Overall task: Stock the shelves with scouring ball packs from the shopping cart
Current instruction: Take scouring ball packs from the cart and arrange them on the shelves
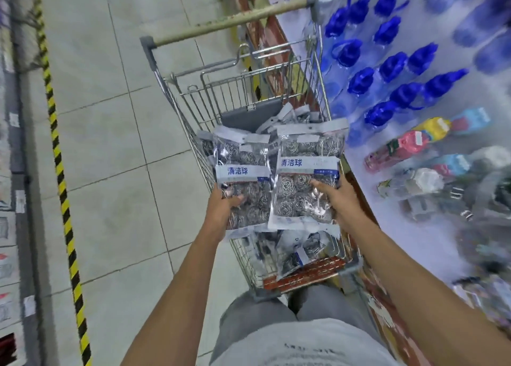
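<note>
Pick-up step underway, shelving not yet begun. Left hand (224, 203) grips one scouring ball pack (244, 183) by its lower left edge, thumb curled over the front, other fingers hidden behind. Right hand (336, 196) grips a second pack (308, 172) at its lower right edge, thumb across the front, fingers round the back. Both packs are upright, side by side, nearly touching, held above the shopping cart (318, 69). More packs (296, 250) lie loose in the basket below and behind; stock approx. plentiful.

Shelf wall (367, 155) stands to the person's right, w/ blue-capped bottles (392, 66) and mixed hanging goods (409, 141). View there is blurred; no free hook or slot can be made out.

Judgement: next move calls for a turn right, locating the correct peg, and feeding each pack's top hang-hole on, prob. one at a time.
</note>
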Motion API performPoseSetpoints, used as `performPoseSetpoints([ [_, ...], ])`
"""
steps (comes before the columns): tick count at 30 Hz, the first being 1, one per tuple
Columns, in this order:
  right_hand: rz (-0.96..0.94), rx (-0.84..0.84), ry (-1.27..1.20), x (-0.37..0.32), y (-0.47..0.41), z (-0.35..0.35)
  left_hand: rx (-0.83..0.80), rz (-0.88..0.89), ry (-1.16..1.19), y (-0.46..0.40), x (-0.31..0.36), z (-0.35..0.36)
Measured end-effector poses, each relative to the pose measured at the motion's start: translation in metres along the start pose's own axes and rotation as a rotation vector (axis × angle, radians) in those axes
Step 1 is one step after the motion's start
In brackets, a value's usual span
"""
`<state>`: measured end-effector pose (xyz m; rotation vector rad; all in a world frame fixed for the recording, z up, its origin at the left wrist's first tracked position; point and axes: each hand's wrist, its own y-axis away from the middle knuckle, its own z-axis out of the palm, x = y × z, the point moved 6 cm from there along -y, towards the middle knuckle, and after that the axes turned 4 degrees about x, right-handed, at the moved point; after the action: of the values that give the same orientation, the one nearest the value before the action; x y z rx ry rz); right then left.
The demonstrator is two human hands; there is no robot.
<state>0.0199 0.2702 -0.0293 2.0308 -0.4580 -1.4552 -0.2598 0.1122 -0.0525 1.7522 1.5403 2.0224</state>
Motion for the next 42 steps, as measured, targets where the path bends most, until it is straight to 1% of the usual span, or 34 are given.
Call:
performPoseSetpoints([
  [4,-0.029,0.088,-0.190,0.022,0.063,-0.038,-0.121,-0.015,-0.015,0.040,-0.015,-0.010],
  [7,-0.034,0.148,-0.282,0.049,0.110,-0.064,-0.216,-0.040,-0.012,0.070,-0.028,-0.012],
  [12,0.004,0.186,-0.461,0.098,0.176,-0.109,-0.321,-0.020,-0.067,0.117,-0.039,0.003],
  [15,0.024,0.244,-0.569,0.125,0.213,-0.134,-0.384,-0.023,-0.096,0.142,-0.044,0.021],
  [19,0.023,0.277,-0.752,0.169,0.252,-0.167,-0.492,0.051,-0.277,0.178,-0.049,0.059],
  [23,0.023,0.367,-0.851,0.222,0.302,-0.208,-0.551,0.085,-0.367,0.218,-0.070,0.107],
  [25,0.027,0.415,-0.884,0.254,0.332,-0.231,-0.601,0.116,-0.395,0.243,-0.087,0.135],
  [30,0.055,0.568,-0.994,0.337,0.417,-0.292,-0.802,0.191,-0.429,0.336,-0.142,0.205],
  [33,0.078,0.659,-1.054,0.388,0.465,-0.326,-0.882,0.122,-0.447,0.395,-0.191,0.240],
  [36,0.069,0.730,-1.124,0.438,0.516,-0.360,-0.980,0.105,-0.546,0.445,-0.239,0.273],
  [38,0.062,0.784,-1.134,0.465,0.549,-0.381,-1.047,0.072,-0.565,0.480,-0.267,0.292],
  [42,0.038,0.916,-1.128,0.520,0.601,-0.421,-1.162,0.083,-0.658,0.543,-0.315,0.326],
])
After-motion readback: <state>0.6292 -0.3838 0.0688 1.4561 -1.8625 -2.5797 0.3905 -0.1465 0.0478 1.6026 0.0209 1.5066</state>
